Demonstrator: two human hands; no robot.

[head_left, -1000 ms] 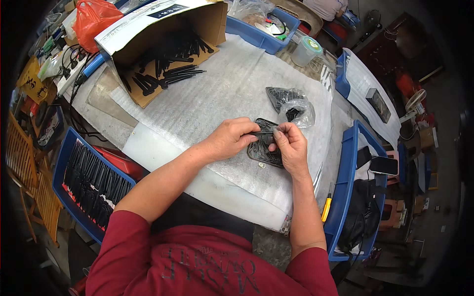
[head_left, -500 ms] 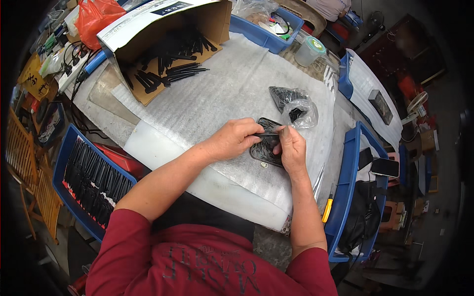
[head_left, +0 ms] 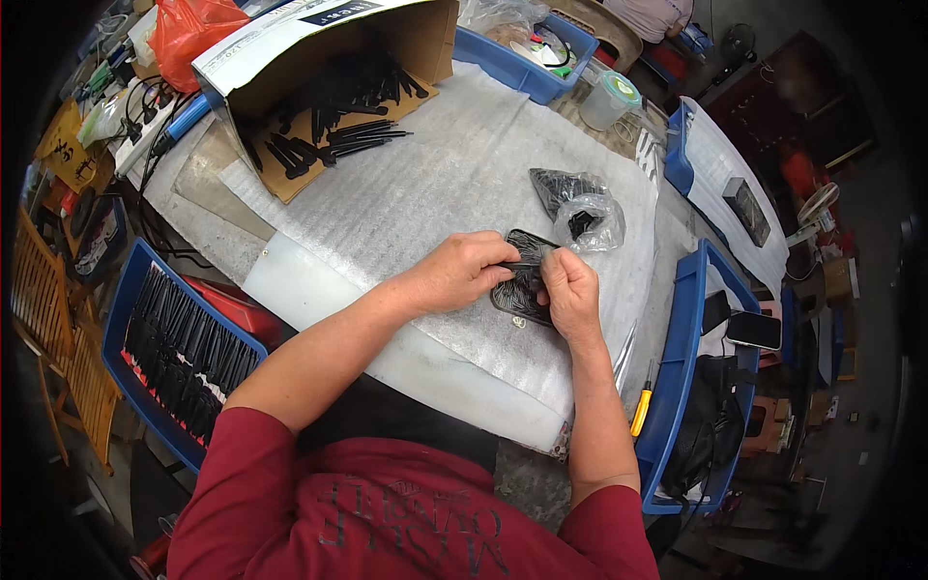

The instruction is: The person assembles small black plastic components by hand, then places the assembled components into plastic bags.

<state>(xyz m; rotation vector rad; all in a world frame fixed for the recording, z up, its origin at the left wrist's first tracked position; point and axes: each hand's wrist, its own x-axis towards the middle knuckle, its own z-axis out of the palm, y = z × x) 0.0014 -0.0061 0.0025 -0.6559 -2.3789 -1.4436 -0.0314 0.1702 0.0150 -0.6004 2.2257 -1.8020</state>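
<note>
Both bare hands are busy right over the small black tray (head_left: 497, 305), and the job at the moment, as I'd judge it, is fine finger work on a single slim black strip (head_left: 528, 265). The left hand (head_left: 462, 275) has its thumb and forefinger pinching the strip from one side; the right hand (head_left: 574, 292) pinches it from the other, its thumb and forefinger pressed together, the rest curled under. Exactly where the right fingertips meet the strip I can't tell from here.

To my mind, the next move calls for light, steady pressure from both sides, since something so thin could bend or slip if one hand pulled harder.

The strip sits just above the tray, in front of the person, toward the near edge of the surface (head_left: 205, 249) with its white foam sheet (head_left: 440, 164). Its long axis runs nearly straight across from the person's left to right, one end toward each hand. Which end is the head or tip I can't say, because the fingers cover both. Below it, thin dark pieces (head_left: 528, 294) lie crowded in the tray. A clear plastic bag (head_left: 608, 232) of black parts rests just beyond the right hand, its crumpled clear part toward the fingers.
</note>
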